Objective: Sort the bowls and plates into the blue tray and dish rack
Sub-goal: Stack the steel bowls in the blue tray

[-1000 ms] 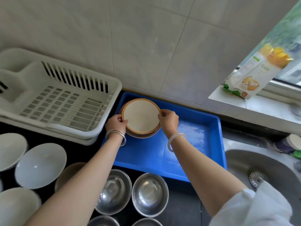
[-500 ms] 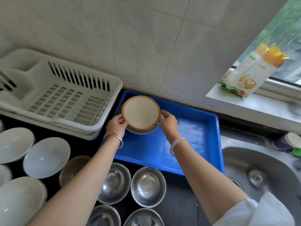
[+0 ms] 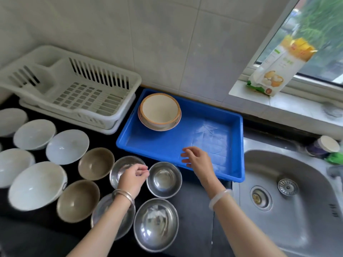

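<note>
- A second ago both hands clasped the cream bowl (image 3: 159, 110) at the far left corner of the blue tray (image 3: 167, 147). Now I see it released, sitting upright in that corner and nested on a wider dish (image 3: 157, 128).
- The right hand (image 3: 198, 160) has drawn back to the tray's near edge, fingers relaxed and spread, holding nothing.
- The left hand (image 3: 132, 178) has come back over the dark desk (image 3: 193, 210). It hovers above one steel bowl (image 3: 120, 166), just beside a second steel bowl (image 3: 164, 179). Its fingers are loosely curled and I make out nothing in them.
- The dish rack (image 3: 74, 89) stands just left of the tray, against the tiled wall.
- Waiting on the desk are a third steel bowl (image 3: 156, 224) nearest me, two brown bowls (image 3: 95, 163) beside the steel ones, and white bowls (image 3: 67, 146) farther left.
- My reading is that one placement is finished and the sort is at an early stage, with most of the dishes unsorted.
- Judging by where the left hand hangs, a steel bowl looks the likely next pick. The bowls crowd close together, so lifting one could knock its neighbour.
</note>
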Available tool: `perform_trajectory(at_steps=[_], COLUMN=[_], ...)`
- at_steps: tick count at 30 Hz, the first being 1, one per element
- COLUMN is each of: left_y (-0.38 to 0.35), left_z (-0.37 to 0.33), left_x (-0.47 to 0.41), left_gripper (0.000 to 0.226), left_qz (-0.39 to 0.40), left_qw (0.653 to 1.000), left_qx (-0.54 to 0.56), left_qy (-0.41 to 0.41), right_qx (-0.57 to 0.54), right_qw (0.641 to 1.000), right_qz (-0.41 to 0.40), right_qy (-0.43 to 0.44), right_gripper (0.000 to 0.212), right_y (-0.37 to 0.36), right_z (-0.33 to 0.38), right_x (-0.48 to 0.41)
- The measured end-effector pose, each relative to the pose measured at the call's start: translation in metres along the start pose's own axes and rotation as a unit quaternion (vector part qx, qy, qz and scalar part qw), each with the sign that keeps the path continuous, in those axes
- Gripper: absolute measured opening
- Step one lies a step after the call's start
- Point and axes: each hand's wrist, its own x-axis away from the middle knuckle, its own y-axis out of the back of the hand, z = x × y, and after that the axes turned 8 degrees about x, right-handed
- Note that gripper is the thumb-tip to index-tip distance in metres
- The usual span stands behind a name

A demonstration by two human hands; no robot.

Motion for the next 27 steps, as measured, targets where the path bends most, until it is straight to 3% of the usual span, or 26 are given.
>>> perform_trajectory(at_steps=[8, 14, 20, 27], left_y=[-0.007, -0.011, -0.010, -0.012], left_z=[0.043, 0.046, 0.045, 0.043], left_x=[0.046, 0.044, 0.039, 0.034], left_gripper=[0.020, 0.026, 0.023, 0.018], left_qz=[0.017, 0.045, 0.047, 0.048], left_qw=[0.991, 0.974, 0.969, 0.971], left_qx=[-0.133, -0.221, -0.244, -0.236], left_qy=[0.010, -0.002, 0.000, 0.002], right_qx=[0.125, 0.076, 0.066, 0.048], right_qw=[0.990, 0.991, 0.992, 0.992], right_qz=[0.014, 0.044, 0.017, 0.001], right_qy=[-0.068, -0.099, -0.108, -0.113], right_gripper=[0.015, 0.008, 0.022, 0.020], right_y=[-0.010, -0.026, -0.016, 0.013], right_z=[-0.062, -0.060, -0.059, -0.056], right_x=[0.047, 0.047, 0.050, 0.061])
